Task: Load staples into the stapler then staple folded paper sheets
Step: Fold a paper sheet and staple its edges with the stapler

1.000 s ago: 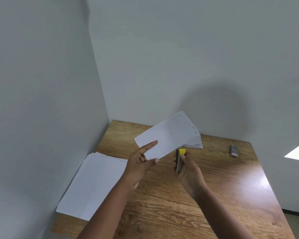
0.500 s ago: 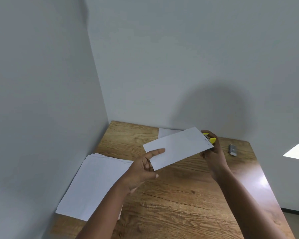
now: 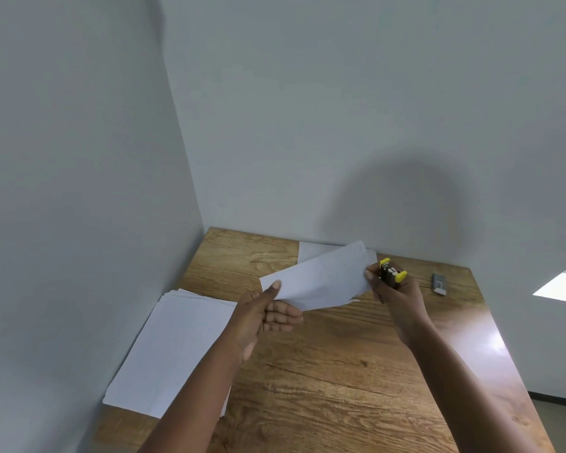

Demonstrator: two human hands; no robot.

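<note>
A folded white paper sheet [image 3: 321, 279] is held above the wooden table [image 3: 334, 380]. My left hand [image 3: 268, 317] pinches its left end, thumb on top. My right hand [image 3: 394, 295] grips a small yellow and black stapler [image 3: 392, 272] at the sheet's right edge, and its thumb touches the paper there. The stapler's mouth points toward the paper; I cannot tell whether the paper sits inside it. Folded sheets [image 3: 314, 250] lie on the table behind, against the wall.
A stack of flat white sheets [image 3: 174, 348] lies at the table's left side by the wall. A small grey box [image 3: 438, 283] rests at the back right. Walls close the table at left and rear.
My right hand carried the stapler from under the sheet's middle to its right end. The sheet has tilted and dropped a little, its lower layer sagging open.
</note>
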